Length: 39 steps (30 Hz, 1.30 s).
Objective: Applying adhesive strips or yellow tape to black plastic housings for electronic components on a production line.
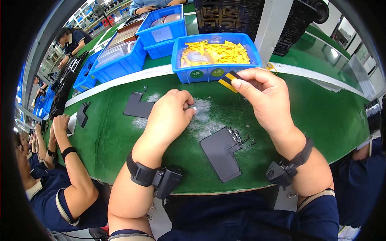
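In the head view my right hand (263,94) pinches a strip with black and yellow bands (229,82) between thumb and fingers, in front of a blue bin. My left hand (171,112) is closed in a pinch low over the table; a tiny whitish bit shows by its fingertips, too small to name. Between my forearms lies a flat black L-shaped pack (220,154) with thin wires and a connector at its upper right corner. Another black L-shaped pack (138,105) lies partly hidden behind my left hand.
The blue bin (217,73) of yellow strips (215,53) stands at the table's back, beside a white post (276,30). More blue bins (163,29) stand back left. White residue (203,114) marks the green table (309,116). A co-worker's hand (61,122) is at left, near a black pack (82,115).
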Each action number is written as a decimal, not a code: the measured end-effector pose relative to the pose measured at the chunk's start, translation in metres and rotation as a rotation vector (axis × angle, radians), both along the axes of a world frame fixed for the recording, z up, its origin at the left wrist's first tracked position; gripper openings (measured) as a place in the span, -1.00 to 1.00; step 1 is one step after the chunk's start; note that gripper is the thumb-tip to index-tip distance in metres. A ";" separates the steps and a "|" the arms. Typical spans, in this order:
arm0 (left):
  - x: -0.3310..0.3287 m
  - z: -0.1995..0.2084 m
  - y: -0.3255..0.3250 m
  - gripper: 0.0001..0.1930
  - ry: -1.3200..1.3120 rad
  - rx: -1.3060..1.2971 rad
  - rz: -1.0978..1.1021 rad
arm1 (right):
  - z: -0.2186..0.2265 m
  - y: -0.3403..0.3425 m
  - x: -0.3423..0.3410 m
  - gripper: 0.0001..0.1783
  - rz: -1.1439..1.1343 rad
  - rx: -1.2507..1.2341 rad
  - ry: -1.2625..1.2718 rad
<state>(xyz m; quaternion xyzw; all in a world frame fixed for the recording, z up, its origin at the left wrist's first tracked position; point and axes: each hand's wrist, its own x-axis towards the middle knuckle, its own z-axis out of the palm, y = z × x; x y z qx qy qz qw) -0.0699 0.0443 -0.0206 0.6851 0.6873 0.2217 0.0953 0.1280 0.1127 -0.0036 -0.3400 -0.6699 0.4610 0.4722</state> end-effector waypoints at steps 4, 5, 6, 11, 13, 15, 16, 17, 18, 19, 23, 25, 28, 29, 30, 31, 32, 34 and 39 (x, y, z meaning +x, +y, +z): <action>0.028 0.016 -0.015 -0.57 0.081 0.283 -0.150 | -0.003 -0.001 -0.002 -0.86 -0.083 0.248 -0.017; 0.039 0.023 -0.024 -0.45 0.097 0.263 -0.252 | -0.001 -0.003 -0.002 -0.87 -0.068 0.283 -0.065; 0.051 0.029 -0.034 -0.34 0.112 0.242 -0.354 | 0.001 -0.005 -0.001 -0.87 -0.054 0.318 -0.113; 0.064 0.021 -0.042 -0.26 0.169 0.179 -0.333 | 0.003 -0.007 -0.002 -0.87 -0.047 0.342 -0.120; 0.051 0.021 -0.033 -0.51 -0.008 0.147 -0.385 | 0.004 -0.008 -0.001 -0.89 0.017 0.354 -0.079; 0.045 0.025 -0.028 -0.63 -0.395 -0.026 -0.267 | 0.007 -0.012 -0.001 -0.89 0.071 0.230 -0.025; 0.044 0.027 -0.026 -0.75 -0.778 -0.200 -0.144 | 0.008 -0.014 -0.001 -0.89 0.119 0.107 0.027; 0.042 0.018 -0.023 -0.82 -0.914 -0.040 -0.150 | 0.005 -0.017 -0.005 -0.86 0.110 0.064 0.110; 0.040 0.016 -0.020 -0.83 -1.055 -0.003 -0.160 | 0.006 -0.018 -0.004 -0.86 0.113 0.066 0.110; 0.040 0.017 -0.019 -0.84 -1.107 0.002 -0.145 | 0.006 -0.020 -0.003 -0.85 0.122 0.048 0.081; 0.039 0.017 -0.020 -0.84 -1.157 0.016 -0.142 | 0.008 -0.021 -0.002 -0.87 0.094 0.080 0.013; 0.039 0.018 -0.021 -0.85 -1.156 0.016 -0.146 | 0.007 -0.021 -0.003 -0.87 0.068 0.095 -0.011; 0.040 0.020 -0.021 -0.85 -1.156 0.017 -0.149 | 0.004 -0.019 -0.005 -0.90 -0.004 0.196 0.058; 0.040 0.021 -0.020 -0.85 -1.157 0.019 -0.148 | 0.005 -0.019 -0.005 -0.90 -0.008 0.217 0.043; 0.040 0.021 -0.020 -0.85 -1.157 0.019 -0.147 | 0.005 -0.019 -0.004 -0.90 -0.013 0.239 0.029; 0.040 0.020 -0.020 -0.85 -1.170 0.022 -0.143 | 0.005 -0.019 -0.004 -0.90 -0.012 0.239 0.029; 0.040 0.020 -0.020 -0.85 -1.183 0.025 -0.140 | 0.005 -0.018 -0.004 -0.90 -0.022 0.282 0.017; 0.036 0.023 -0.020 -0.83 -1.152 -0.017 -0.154 | 0.004 -0.018 -0.005 -0.90 -0.032 0.324 0.005; 0.037 0.025 -0.022 -0.80 -1.140 -0.066 -0.172 | 0.004 -0.016 -0.006 -0.89 -0.082 0.605 -0.057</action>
